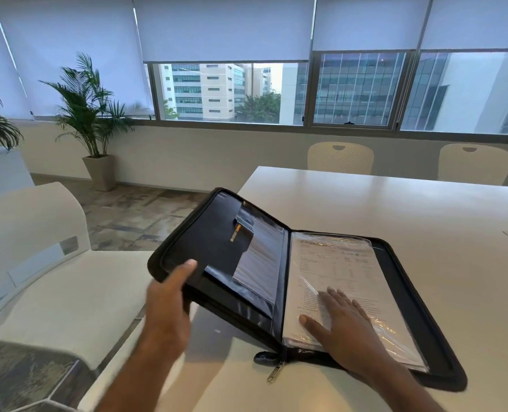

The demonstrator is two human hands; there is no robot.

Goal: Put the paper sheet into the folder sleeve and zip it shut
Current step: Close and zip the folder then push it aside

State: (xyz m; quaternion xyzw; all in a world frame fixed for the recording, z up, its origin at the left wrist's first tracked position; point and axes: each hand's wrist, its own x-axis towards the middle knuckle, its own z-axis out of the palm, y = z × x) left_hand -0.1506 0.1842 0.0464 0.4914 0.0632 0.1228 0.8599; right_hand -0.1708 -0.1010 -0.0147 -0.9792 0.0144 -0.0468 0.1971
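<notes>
**Holding folder half open, sheet sleeved**

The black zip folder point(276, 281) lies open on the near left corner of the white table point(395, 209). Its left cover is raised off the table, gripped at the outer edge by the left hand point(169, 295), thumb on the inner face. The right hand point(340, 319) rests flat, fingers straight, on the paper sheet point(336, 269), which sits inside the clear sleeve on the right half. The zip pull point(275, 372) hangs at the near spine, unzipped.
</notes>
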